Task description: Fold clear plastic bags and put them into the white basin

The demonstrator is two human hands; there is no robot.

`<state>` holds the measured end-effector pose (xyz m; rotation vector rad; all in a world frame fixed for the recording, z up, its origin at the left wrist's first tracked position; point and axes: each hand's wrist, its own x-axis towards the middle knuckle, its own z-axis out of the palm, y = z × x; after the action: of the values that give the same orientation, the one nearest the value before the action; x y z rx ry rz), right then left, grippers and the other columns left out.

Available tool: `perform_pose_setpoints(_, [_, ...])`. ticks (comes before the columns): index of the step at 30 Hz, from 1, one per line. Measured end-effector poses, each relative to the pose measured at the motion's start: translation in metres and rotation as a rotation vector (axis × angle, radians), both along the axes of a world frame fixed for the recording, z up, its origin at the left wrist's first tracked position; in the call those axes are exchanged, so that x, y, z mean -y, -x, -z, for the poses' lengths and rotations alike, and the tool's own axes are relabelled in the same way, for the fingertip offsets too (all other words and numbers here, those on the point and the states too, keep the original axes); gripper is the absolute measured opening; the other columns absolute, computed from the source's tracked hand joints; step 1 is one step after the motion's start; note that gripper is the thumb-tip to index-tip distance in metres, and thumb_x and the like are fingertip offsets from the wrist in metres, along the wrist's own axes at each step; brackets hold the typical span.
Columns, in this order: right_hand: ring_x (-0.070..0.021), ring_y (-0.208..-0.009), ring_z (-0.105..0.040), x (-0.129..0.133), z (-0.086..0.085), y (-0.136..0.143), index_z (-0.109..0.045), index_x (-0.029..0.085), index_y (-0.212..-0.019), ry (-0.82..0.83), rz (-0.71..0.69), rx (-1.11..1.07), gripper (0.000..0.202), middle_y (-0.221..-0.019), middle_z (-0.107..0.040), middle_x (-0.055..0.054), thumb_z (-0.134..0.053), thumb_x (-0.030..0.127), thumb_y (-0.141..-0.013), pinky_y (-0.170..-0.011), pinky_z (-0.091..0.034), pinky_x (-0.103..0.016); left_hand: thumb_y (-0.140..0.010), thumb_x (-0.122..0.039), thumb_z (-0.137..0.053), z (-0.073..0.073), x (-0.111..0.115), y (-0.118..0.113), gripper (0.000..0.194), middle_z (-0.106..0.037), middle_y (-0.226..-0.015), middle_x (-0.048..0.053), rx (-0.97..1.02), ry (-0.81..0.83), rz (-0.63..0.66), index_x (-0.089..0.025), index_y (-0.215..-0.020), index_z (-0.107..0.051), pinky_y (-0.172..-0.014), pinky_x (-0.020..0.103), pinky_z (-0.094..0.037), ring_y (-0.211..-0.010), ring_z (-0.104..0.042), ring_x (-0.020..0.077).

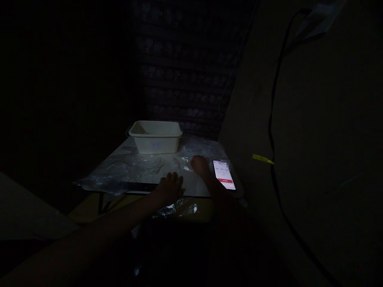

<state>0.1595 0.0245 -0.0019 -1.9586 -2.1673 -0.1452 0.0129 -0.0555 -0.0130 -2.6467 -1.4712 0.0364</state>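
Clear plastic film [140, 165] lies crumpled over a small light table [119, 151], and some of it hangs below the front edge. My left hand [171, 188] is at that front edge, fingers bent down over the film; what they grip, if anything, is too dark to make out. Farther in and to the right, my right hand [200, 164] is curled closed on the film-covered top, beside a lit phone [224, 175]. Whatever is inside its fingers is hidden. A pale rectangular tub [157, 144] stands at the back of the table.
A dark cable [271, 131] with a yellow tag [262, 159] runs down the wall on the right. Behind the table hangs a dark patterned curtain [185, 79]. A pale panel [26, 211] is at the lower left. The surroundings are very dark.
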Motion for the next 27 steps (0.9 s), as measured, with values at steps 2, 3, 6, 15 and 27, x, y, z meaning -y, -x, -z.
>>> perform_pose_setpoints(2, [-0.0181, -0.083, -0.051, 0.001, -0.006, -0.002, -0.056, 0.018, -0.080, -0.012, 0.019, -0.059, 0.025, -0.086, -0.060, -0.006, -0.033, 0.022, -0.073, -0.070, -0.032, -0.031, -0.077, -0.038, -0.026, 0.002, -0.002, -0.001, 0.048, -0.033, -0.120, 0.018, 0.004, -0.006, 0.006, -0.011, -0.116, -0.032, -0.079, 0.042, -0.030, -0.107, -0.030, 0.0302])
perform_pose_setpoints(3, [-0.0174, -0.082, -0.051, 0.001, -0.009, -0.004, -0.056, 0.019, -0.079, -0.013, 0.028, -0.087, 0.025, -0.085, -0.060, -0.005, -0.033, 0.022, -0.073, -0.070, -0.032, -0.031, -0.077, -0.039, -0.025, 0.002, -0.004, -0.001, 0.048, -0.033, -0.121, 0.018, 0.004, -0.001, 0.003, -0.011, -0.116, -0.031, -0.080, 0.042, -0.028, -0.108, -0.029, 0.0304])
perform_pose_setpoints(6, [-0.0162, -0.079, -0.053, 0.002, -0.014, -0.006, -0.056, 0.020, -0.079, -0.015, 0.098, -0.155, 0.024, -0.081, -0.061, -0.003, -0.033, 0.022, -0.073, -0.071, -0.031, -0.030, -0.077, -0.040, -0.025, 0.003, -0.007, -0.005, 0.050, -0.031, -0.122, 0.019, -0.007, 0.025, -0.018, -0.011, -0.118, -0.030, -0.082, 0.042, -0.026, -0.110, -0.028, 0.0313])
perform_pose_setpoints(15, [-0.0189, -0.087, -0.046, 0.001, -0.005, 0.006, -0.057, 0.020, -0.083, -0.062, -0.090, -0.010, 0.026, -0.090, -0.058, -0.006, -0.033, 0.022, -0.075, -0.075, -0.026, -0.033, -0.078, -0.039, -0.025, 0.002, -0.004, -0.009, 0.049, -0.032, -0.121, 0.020, -0.028, 0.007, -0.023, -0.012, -0.118, -0.031, -0.080, 0.042, -0.028, -0.109, -0.029, 0.0321])
perform_pose_setpoints(27, [-0.0169, -0.083, -0.050, -0.011, 0.007, 0.042, -0.056, 0.019, -0.079, 0.065, -0.141, -0.066, 0.024, -0.084, -0.060, -0.005, -0.034, 0.023, -0.073, -0.074, -0.028, -0.032, -0.076, -0.040, -0.027, -0.001, 0.004, -0.011, 0.051, -0.034, -0.119, 0.021, -0.039, 0.000, -0.028, -0.010, -0.117, -0.031, -0.075, 0.041, -0.032, -0.107, -0.031, 0.0328])
